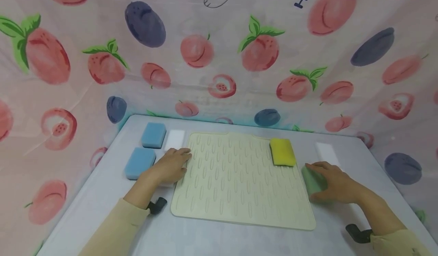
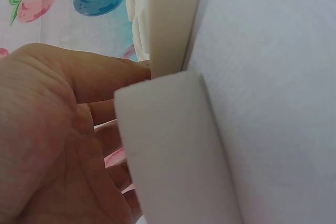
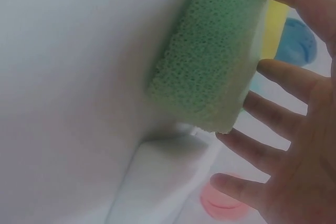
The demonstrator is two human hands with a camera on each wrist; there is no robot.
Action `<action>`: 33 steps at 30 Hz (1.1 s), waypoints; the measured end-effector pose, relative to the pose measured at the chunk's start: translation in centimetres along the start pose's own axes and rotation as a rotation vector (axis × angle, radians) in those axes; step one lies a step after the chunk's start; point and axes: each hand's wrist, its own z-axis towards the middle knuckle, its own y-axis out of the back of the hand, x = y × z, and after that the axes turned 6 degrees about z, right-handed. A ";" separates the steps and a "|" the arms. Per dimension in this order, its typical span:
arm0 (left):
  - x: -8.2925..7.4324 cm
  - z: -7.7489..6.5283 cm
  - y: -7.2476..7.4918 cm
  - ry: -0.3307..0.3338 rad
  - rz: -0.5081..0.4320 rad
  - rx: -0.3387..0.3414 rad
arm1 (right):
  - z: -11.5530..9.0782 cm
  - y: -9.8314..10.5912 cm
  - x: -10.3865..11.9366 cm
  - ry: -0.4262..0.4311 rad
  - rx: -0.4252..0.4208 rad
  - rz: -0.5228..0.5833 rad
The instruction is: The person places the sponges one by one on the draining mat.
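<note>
In the head view, my right hand [image 1: 338, 184] holds a green sponge [image 1: 314, 180] between thumb and fingertips at the right edge of a cream ribbed mat [image 1: 239, 180]. The right wrist view shows the sponge's porous green face and paler side, with the other fingers spread. My left hand [image 1: 171, 166] is at the mat's left edge, over a white block-shaped sponge [image 2: 163, 140]. Its fingers are loosely bent, partly hidden behind that white sponge in the left wrist view. A yellow sponge [image 1: 282, 152] lies on the mat's upper right corner.
Two blue sponges [image 1: 153, 135] lie left of the mat, near a white block [image 1: 175, 139]. Another white block [image 1: 326, 153] lies beyond my right hand. A fruit-print cloth [image 1: 219, 54] hangs behind the white table [image 1: 239, 242].
</note>
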 end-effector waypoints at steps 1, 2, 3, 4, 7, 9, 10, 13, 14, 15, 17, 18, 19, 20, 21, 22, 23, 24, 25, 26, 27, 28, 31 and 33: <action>0.0 0.0 0.0 0.000 0.001 0.000 | 0.0 0.0 0.0 0.001 0.000 -0.002; 0.0 0.0 0.0 -0.001 0.002 -0.001 | 0.0 0.1 0.1 0.002 0.000 -0.005; 0.0 0.0 -0.1 -0.002 0.001 -0.001 | 0.0 0.2 0.1 0.004 -0.001 -0.006; 0.1 0.0 -0.1 -0.004 0.001 -0.003 | 0.1 0.2 0.1 0.007 -0.003 -0.007; 0.0 -0.1 -0.2 -0.003 -0.004 -0.006 | 0.0 0.5 0.2 0.020 -0.007 -0.011; 0.0 -0.1 -0.2 -0.007 -0.007 -0.009 | 0.0 0.7 0.2 0.035 -0.012 -0.013; 0.0 -0.1 -0.2 -0.007 -0.008 -0.009 | -0.1 0.7 0.3 0.040 -0.015 -0.016; 0.0 -0.2 -0.3 -0.005 -0.011 -0.010 | -0.1 0.8 0.4 0.049 -0.022 -0.024; 0.0 -0.2 -0.3 -0.005 -0.013 -0.011 | -0.1 0.9 0.5 0.048 -0.021 -0.024; 0.0 -0.2 -0.3 -0.002 -0.016 -0.010 | -0.1 0.9 0.7 0.046 -0.019 -0.025; 0.0 -0.1 -0.3 -0.001 -0.021 -0.011 | 0.0 0.9 1.0 0.037 -0.017 -0.026; 0.0 -0.1 -0.3 -0.003 -0.019 -0.013 | 0.0 1.0 1.2 0.038 -0.017 -0.027; 0.0 -0.1 -0.3 -0.003 -0.019 -0.012 | -0.1 1.0 1.3 0.040 -0.017 -0.026; 0.0 -0.1 -0.2 -0.001 -0.020 -0.011 | -0.1 1.0 1.5 0.044 -0.019 -0.027; 0.0 -0.1 -0.2 0.001 -0.020 -0.010 | -0.1 1.1 1.6 0.050 -0.023 -0.027; 0.0 -0.1 -0.2 0.000 -0.018 -0.011 | -0.1 1.1 1.8 0.055 -0.026 -0.029; 0.1 0.0 -0.2 0.000 -0.019 -0.010 | -0.1 1.1 1.9 0.060 -0.027 -0.032; 0.1 0.0 -0.3 0.000 -0.019 -0.010 | -0.1 1.2 2.0 0.064 -0.028 -0.034; 0.1 0.0 -0.3 0.001 -0.020 -0.009 | -0.1 1.2 2.2 0.066 -0.028 -0.034; 0.1 0.0 -0.3 0.000 -0.021 -0.010 | -0.1 1.2 2.3 0.067 -0.027 -0.035; 0.1 0.0 -0.3 -0.002 -0.020 -0.011 | -0.1 1.2 2.5 0.068 -0.025 -0.034; 0.1 0.0 -0.3 -0.003 -0.020 -0.011 | -0.1 1.2 2.7 0.068 -0.022 -0.035; 0.1 0.0 -0.2 -0.001 -0.016 -0.011 | -0.1 1.2 3.3 0.071 -0.021 -0.036; 0.1 0.0 -0.2 0.002 -0.013 -0.010 | -0.1 1.2 3.7 0.073 -0.022 -0.038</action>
